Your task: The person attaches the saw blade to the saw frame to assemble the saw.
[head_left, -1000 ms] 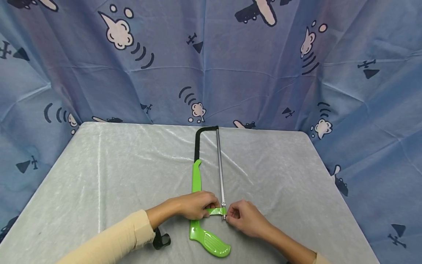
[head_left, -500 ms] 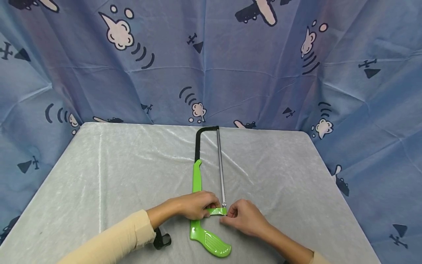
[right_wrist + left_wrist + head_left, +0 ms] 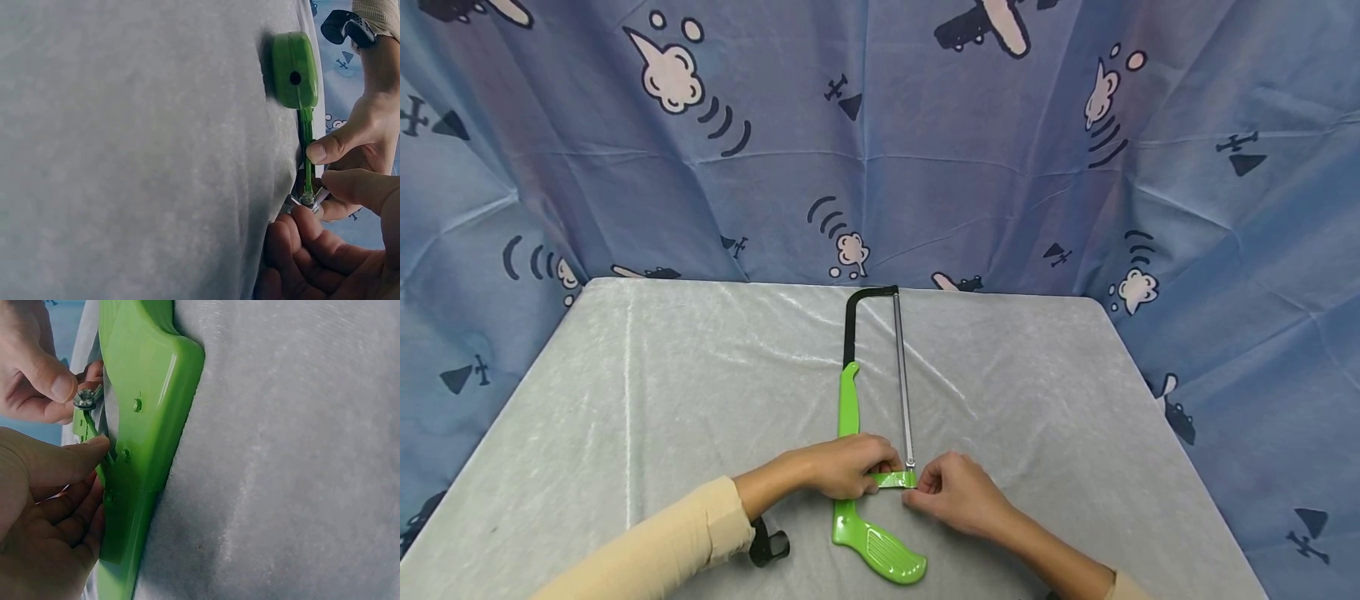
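A hacksaw (image 3: 847, 400) with a green handle, black front frame and silver blade bar lies on the table, its grip toward me. My left hand (image 3: 850, 467) holds the saw's green crosspiece (image 3: 893, 480), with the thumb on one side of it and fingers on the other in the left wrist view. On the crosspiece's end sits a metal wing nut (image 3: 85, 398). My right hand (image 3: 958, 496) pinches this wing nut between thumb and fingers; in the head view the fingers hide it. The right wrist view shows the nut's wings beside the fingertips.
Grey-white velvety cloth covers the table (image 3: 715, 375). A blue patterned curtain (image 3: 775, 167) hangs behind and at both sides. On my left wrist is a black strap device (image 3: 767, 543), close to the saw's grip.
My right thumb and fingertips have shifted slightly left over the wing nut, which showed beside them a second ago. The left hand and hacksaw have stayed in place.
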Action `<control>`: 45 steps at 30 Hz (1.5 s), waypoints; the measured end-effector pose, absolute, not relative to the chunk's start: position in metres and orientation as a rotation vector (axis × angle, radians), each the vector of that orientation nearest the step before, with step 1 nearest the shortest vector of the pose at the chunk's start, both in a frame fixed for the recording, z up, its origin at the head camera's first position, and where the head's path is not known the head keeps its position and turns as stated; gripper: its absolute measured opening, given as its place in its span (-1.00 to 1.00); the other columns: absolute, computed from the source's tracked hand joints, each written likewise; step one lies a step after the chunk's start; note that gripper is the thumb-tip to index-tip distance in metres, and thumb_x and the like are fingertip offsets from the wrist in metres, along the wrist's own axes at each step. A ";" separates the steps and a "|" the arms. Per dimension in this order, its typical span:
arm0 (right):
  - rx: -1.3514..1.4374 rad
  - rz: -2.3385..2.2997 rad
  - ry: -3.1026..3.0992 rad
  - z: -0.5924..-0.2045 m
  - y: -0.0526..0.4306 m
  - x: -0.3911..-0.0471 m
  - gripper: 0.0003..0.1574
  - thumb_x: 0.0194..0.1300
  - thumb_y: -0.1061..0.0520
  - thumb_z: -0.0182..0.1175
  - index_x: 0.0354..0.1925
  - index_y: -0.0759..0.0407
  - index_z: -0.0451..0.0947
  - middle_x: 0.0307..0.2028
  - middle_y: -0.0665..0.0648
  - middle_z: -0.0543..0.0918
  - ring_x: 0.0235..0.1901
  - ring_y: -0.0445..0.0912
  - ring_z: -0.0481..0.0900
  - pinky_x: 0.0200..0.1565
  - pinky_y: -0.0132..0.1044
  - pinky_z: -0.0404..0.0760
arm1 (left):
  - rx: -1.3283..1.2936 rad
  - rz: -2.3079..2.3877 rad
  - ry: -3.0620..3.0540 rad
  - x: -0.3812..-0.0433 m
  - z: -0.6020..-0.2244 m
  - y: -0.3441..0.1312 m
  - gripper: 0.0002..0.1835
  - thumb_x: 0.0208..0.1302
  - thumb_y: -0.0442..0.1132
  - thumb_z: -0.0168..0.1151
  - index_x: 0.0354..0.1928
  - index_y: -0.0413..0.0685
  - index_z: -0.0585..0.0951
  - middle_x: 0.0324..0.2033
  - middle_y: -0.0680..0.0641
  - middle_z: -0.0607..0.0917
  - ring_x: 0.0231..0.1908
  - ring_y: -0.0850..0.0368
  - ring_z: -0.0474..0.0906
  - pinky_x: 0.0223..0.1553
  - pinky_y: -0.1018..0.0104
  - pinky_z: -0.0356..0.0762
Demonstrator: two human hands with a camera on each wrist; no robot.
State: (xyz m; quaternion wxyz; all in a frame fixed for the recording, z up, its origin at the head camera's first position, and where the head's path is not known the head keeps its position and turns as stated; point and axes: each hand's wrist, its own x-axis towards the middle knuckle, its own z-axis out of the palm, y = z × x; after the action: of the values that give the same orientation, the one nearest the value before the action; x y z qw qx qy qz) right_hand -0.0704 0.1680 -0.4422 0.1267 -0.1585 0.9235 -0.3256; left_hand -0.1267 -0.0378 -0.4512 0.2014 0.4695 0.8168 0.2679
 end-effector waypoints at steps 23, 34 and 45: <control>-0.604 -1.054 2.602 -0.445 0.176 -0.072 -0.84 0.04 0.23 0.21 -0.61 0.04 0.54 -0.69 -0.17 0.47 -0.65 -0.34 0.39 -0.57 -0.42 0.41 | 1.280 0.746 2.281 -0.127 -0.449 -0.039 -0.72 0.01 -0.46 0.23 -0.22 0.03 0.58 -0.40 0.16 0.50 -0.36 0.34 0.41 -0.31 0.56 0.36; -0.598 -1.009 2.626 -0.445 0.174 -0.071 -0.81 0.02 0.16 0.29 -0.64 0.00 0.52 -0.69 -0.18 0.47 -0.66 -0.36 0.37 -0.58 -0.43 0.41 | 1.305 0.763 2.276 -0.126 -0.448 -0.039 -0.71 0.00 -0.48 0.22 -0.22 0.00 0.58 -0.40 0.13 0.52 -0.34 0.32 0.42 -0.30 0.57 0.35; -0.491 -0.956 2.706 -0.443 0.166 -0.067 -0.60 0.00 -0.08 0.34 -0.78 -0.03 0.43 -0.80 -0.22 0.35 -0.77 -0.37 0.25 -0.69 -0.45 0.26 | 1.344 0.789 2.268 -0.126 -0.449 -0.040 -0.72 -0.01 -0.49 0.20 -0.22 -0.05 0.58 -0.41 0.13 0.50 -0.37 0.33 0.41 -0.33 0.57 0.35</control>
State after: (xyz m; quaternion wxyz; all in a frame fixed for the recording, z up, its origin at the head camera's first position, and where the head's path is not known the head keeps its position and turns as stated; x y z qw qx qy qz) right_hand -0.0674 0.1656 -0.4428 0.1145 -0.1677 0.9233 -0.3260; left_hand -0.1263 -0.0396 -0.4493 0.1933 0.4792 0.8086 0.2814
